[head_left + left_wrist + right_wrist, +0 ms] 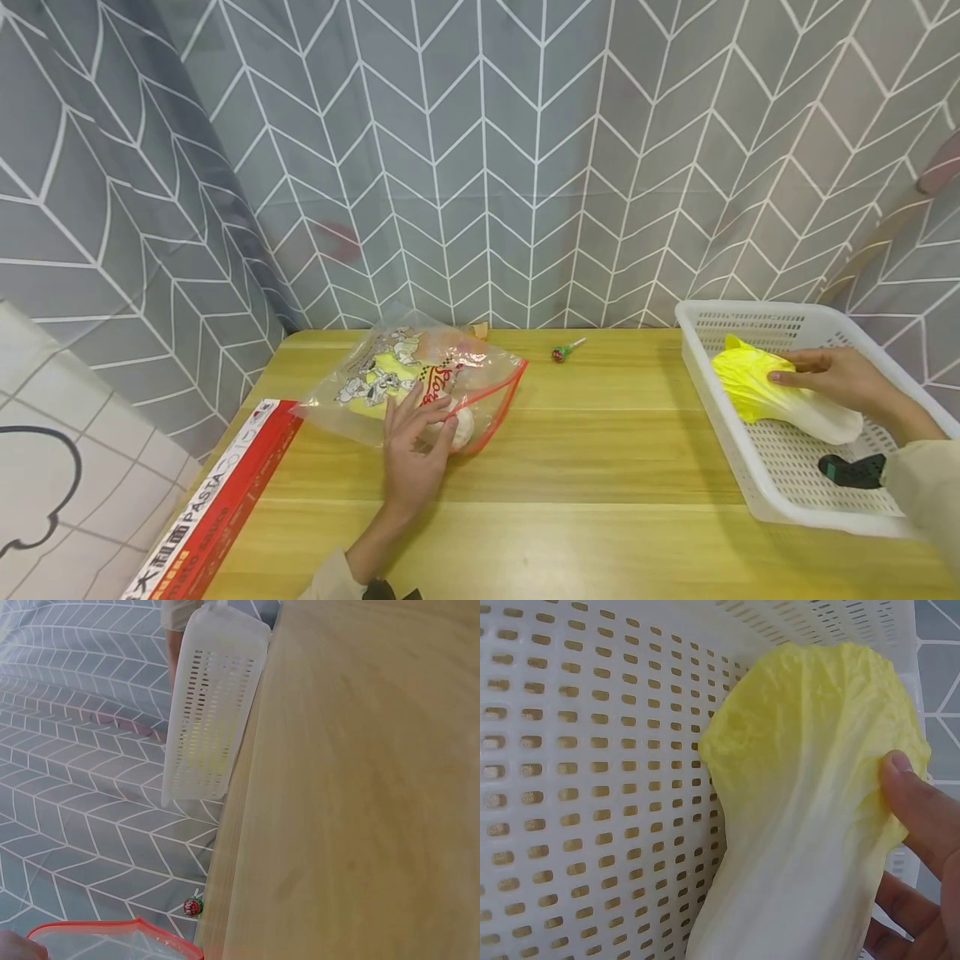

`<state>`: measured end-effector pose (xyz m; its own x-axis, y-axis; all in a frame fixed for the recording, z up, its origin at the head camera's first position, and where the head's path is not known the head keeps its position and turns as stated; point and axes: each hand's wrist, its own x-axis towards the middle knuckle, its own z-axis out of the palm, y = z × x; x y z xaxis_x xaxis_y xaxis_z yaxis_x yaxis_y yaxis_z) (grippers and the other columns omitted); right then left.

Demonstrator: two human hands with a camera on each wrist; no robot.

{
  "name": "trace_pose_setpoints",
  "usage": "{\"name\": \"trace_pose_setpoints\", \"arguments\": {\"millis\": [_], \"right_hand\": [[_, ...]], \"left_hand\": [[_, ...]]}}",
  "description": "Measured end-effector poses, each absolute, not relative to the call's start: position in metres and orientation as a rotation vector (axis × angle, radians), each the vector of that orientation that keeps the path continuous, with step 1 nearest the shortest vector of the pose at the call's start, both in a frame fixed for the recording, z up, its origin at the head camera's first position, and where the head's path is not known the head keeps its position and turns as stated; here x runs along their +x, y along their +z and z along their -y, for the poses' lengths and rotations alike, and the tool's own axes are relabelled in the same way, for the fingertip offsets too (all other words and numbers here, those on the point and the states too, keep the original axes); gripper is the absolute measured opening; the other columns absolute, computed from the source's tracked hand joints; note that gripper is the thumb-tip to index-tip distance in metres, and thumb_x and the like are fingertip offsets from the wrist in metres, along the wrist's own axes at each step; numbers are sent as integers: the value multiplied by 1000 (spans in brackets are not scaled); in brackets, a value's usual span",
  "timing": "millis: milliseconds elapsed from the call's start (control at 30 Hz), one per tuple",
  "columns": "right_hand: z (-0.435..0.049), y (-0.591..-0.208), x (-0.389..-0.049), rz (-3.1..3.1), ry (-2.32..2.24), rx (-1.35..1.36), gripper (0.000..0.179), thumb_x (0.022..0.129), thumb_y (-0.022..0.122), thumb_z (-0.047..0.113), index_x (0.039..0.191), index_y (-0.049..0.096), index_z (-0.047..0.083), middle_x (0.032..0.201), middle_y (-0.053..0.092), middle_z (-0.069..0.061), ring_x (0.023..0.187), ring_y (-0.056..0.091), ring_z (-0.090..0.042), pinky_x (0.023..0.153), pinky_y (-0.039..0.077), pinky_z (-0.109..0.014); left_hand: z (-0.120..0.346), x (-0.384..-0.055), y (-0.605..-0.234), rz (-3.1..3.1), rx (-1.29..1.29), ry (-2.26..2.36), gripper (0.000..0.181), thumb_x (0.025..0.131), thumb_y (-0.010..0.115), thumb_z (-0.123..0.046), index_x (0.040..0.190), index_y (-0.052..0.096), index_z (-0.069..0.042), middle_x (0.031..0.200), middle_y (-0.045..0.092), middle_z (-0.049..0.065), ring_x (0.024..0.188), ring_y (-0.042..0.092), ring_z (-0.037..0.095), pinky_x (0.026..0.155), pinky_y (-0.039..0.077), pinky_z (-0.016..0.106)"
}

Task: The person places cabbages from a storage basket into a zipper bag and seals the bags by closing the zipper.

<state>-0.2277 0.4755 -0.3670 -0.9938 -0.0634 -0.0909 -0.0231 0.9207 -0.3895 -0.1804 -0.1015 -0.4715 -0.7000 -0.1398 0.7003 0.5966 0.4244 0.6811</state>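
In the head view my left hand pinches the upper edge of a clear zip bag with a red seal and printed cartoon figures. The bag lies on the table, its mouth parted to the right. Something yellow and a round white thing show through the plastic. At the right, my right hand grips a yellow and white napa cabbage leaf inside a white perforated basket. The right wrist view shows the thumb on the leaf's near face and the fingers behind its edge.
A small black object lies in the basket. One lollipop rests near the table's back edge. A red pasta box lies along the left edge, and a grey patterned curtain hangs behind the table.
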Motion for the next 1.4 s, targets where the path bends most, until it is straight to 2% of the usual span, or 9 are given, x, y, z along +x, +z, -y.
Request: {"name": "trace_pose_setpoints", "arguments": {"millis": [167,467,733,833,1000,1167,1300,1333,1400], "right_hand": [[-478,-368,-223,-2946,-603,-61,80,98,63,45,144,40,-16,138,47,-44,124,43,-68,89,46,-69],[-494,-380,-208,-2917,-645,-49,79,99,65,42,148,33,-12,146,33,-48,108,59,-59,76,56,-59],[-501,-386,-201,-2825,-595,9,91,99,62,47,154,17,-10,146,21,-53,116,42,-72,76,49,-74],[-505,-389,-200,-2781,-616,-19,97,98,65,43,156,6,-7,146,20,-54,114,47,-70,76,54,-67],[-509,-395,-199,-2773,-686,-46,102,95,71,34,155,-2,-4,143,21,-56,103,64,-52,74,63,-48],[-511,-390,-198,-2854,-634,6,99,95,71,41,155,10,-9,136,35,-55,94,65,-46,67,60,-45],[-518,-386,-198,-2923,-669,70,96,96,68,46,155,16,-9,134,36,-53,93,63,-48,65,57,-41],[-520,-387,-197,-2954,-685,88,94,96,67,46,154,18,-9,136,35,-52,90,64,-44,63,56,-38],[-521,-386,-197,-3010,-714,101,90,97,66,45,153,21,-10,137,35,-50,83,65,-27,60,53,-32]], "left_hand": [[101,-181,-470,1976,-388,-1327,8,87,78,-8,91,76,-15,114,78,6,140,51,39,124,9,67],[103,-180,-469,1992,-375,-1317,7,87,78,-7,90,76,-13,114,78,7,140,51,40,125,8,67],[106,-180,-469,1993,-365,-1324,8,87,78,-7,91,76,-14,114,78,7,140,51,40,125,8,66],[106,-180,-469,1993,-370,-1328,8,87,78,-8,91,76,-15,114,78,7,141,51,40,125,8,67],[105,-181,-470,1993,-372,-1324,7,87,78,-8,90,76,-15,115,78,7,141,51,40,125,8,67],[104,-181,-469,1991,-376,-1327,6,87,78,-9,91,76,-14,115,78,6,140,51,40,125,8,67],[103,-181,-468,1997,-373,-1334,6,88,78,-9,90,76,-14,115,78,6,141,51,40,125,8,66],[103,-181,-468,1998,-372,-1336,6,88,78,-9,90,76,-14,115,78,6,141,50,40,125,8,66],[103,-181,-467,2003,-367,-1338,6,88,78,-9,91,76,-14,116,78,6,141,50,39,125,8,65]]}}
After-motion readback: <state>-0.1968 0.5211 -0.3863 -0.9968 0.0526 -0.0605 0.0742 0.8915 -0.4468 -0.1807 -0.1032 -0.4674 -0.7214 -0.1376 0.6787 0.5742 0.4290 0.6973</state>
